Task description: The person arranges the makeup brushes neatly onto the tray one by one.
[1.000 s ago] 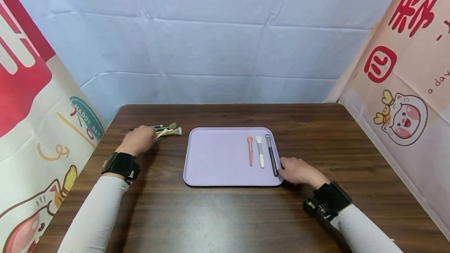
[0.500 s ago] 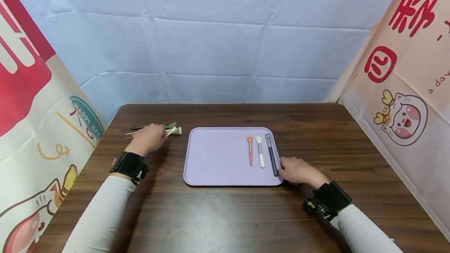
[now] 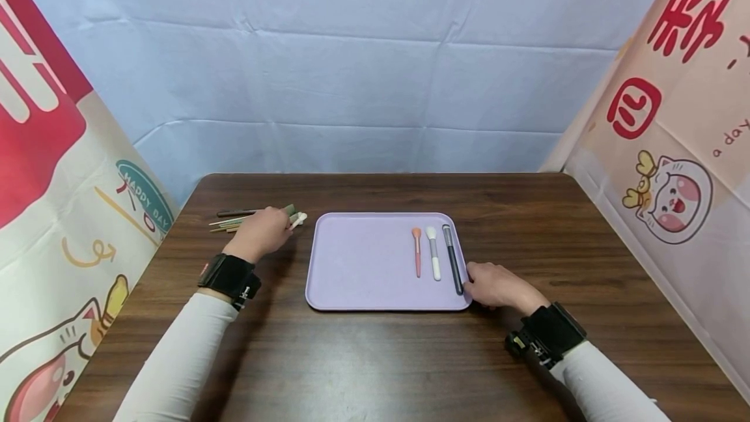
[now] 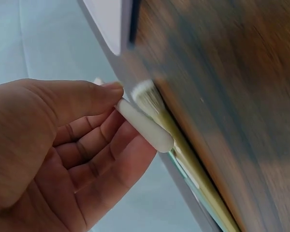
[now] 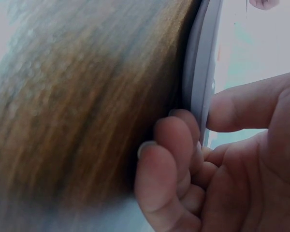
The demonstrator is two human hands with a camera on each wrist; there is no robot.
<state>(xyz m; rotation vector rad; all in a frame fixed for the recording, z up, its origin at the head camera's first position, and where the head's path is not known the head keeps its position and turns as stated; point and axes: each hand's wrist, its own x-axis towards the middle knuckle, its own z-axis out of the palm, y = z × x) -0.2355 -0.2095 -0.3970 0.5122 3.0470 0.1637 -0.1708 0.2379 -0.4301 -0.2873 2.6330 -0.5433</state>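
My left hand, at the table's left side, pinches a white-handled makeup brush between thumb and fingers; its far end is mostly hidden behind the thumb. Just past it in the left wrist view lies a makeup brush with white bristles and an olive handle. A lilac tray sits mid-table, its near right edge held by my right hand, thumb over the rim and fingers curled below. On the tray's right part lie a pink brush, a white-and-grey brush and a black brush, side by side.
Several more brushes lie under and behind the left hand, among them a dark-handled one. The wooden table ends at a pale blue cloth backdrop; printed cloths hang on both sides.
My left hand has moved right across the brush pile, toward the tray, carrying the white-handled makeup brush. More handles show behind it. The right hand and the tray stay put.
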